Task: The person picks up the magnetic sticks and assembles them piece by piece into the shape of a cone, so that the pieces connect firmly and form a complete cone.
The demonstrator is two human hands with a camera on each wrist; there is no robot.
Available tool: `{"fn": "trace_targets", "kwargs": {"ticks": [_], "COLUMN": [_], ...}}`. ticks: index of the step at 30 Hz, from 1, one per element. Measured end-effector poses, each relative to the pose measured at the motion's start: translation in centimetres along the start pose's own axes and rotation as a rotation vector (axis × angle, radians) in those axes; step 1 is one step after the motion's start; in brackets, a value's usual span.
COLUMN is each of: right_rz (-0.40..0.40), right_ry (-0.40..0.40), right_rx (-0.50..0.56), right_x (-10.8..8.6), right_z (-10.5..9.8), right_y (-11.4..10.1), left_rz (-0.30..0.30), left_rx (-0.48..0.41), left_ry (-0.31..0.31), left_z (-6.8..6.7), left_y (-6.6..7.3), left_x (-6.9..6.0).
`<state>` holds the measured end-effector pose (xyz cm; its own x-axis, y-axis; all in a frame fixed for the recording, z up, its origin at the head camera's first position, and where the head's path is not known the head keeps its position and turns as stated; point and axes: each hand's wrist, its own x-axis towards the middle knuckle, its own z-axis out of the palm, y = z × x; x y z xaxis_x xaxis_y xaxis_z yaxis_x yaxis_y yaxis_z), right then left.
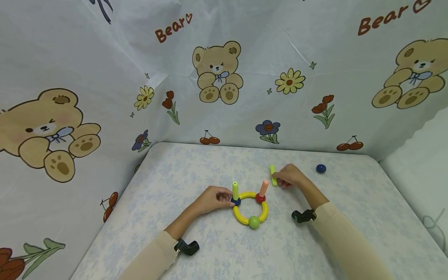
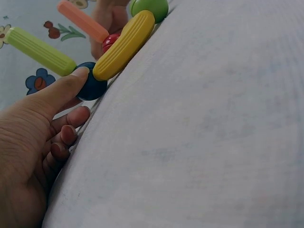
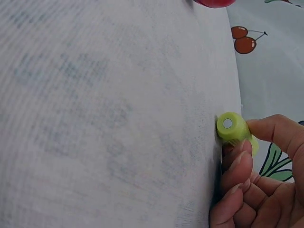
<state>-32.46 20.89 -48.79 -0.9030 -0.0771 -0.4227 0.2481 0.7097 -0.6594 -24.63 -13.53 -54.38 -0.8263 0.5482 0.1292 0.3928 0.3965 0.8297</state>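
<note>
On the table lies a ring of curved yellow rods (image 1: pixel 238 216) joined by balls. Its blue ball (image 1: pixel 236 202) carries an upright light-green rod (image 1: pixel 235 189), and its red ball (image 1: pixel 260 198) an orange rod (image 1: pixel 264 188). A green ball (image 1: pixel 254 222) forms the near joint. My left hand (image 1: pixel 212 199) holds the blue ball, its thumb pressed on the surface in the left wrist view. To the right behind the ring, my right hand (image 1: pixel 289 175) pinches a loose yellow-green rod (image 3: pixel 230 127) by its side, close to the tabletop.
Right of my right hand, a loose dark blue ball (image 1: pixel 321 168) lies on the pale patterned tabletop (image 1: pixel 196 167). A bear-printed sheet (image 1: pixel 245 112) hangs behind and along the left side. Black wrist cameras sit at both sleeves.
</note>
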Motion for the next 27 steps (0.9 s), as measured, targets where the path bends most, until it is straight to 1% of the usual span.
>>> {"fn": "trace_targets", "kwargs": {"ticks": [4,8,11,15,21,27], "right_rz": [-0.016,-0.030,-0.052,-0.106,-0.137,-0.165], "right_ry": [-0.020,-0.015,-0.005,0.028,0.082,0.088], "right_rx": [0.047,0.083,0.121,0.165,0.167,0.176], "right_x": [-0.3,-0.9,-1.7,-3.2,-5.7,-7.7], "right_z": [-0.1,-0.1,0.0,0.1,0.4,1.0], "right_y": [0.3,0.9,1.2,1.6,2.1,2.4], "left_rz": [-0.001,0.000,0.006,0.014,0.011,0.007], "left_rx": [-0.015,-0.018,-0.017,-0.018,-0.016,-0.017], "left_ry": [0.001,0.002,0.003,0.005,-0.004,0.005], "left_z": [-0.1,-0.1,-0.1,0.1,0.3,0.1], "left_y": [0.2,0.2,0.1,0.0,-0.1,-0.1], "left_x": [0.0,0.0,0.0,0.2,0.5,0.2]}}
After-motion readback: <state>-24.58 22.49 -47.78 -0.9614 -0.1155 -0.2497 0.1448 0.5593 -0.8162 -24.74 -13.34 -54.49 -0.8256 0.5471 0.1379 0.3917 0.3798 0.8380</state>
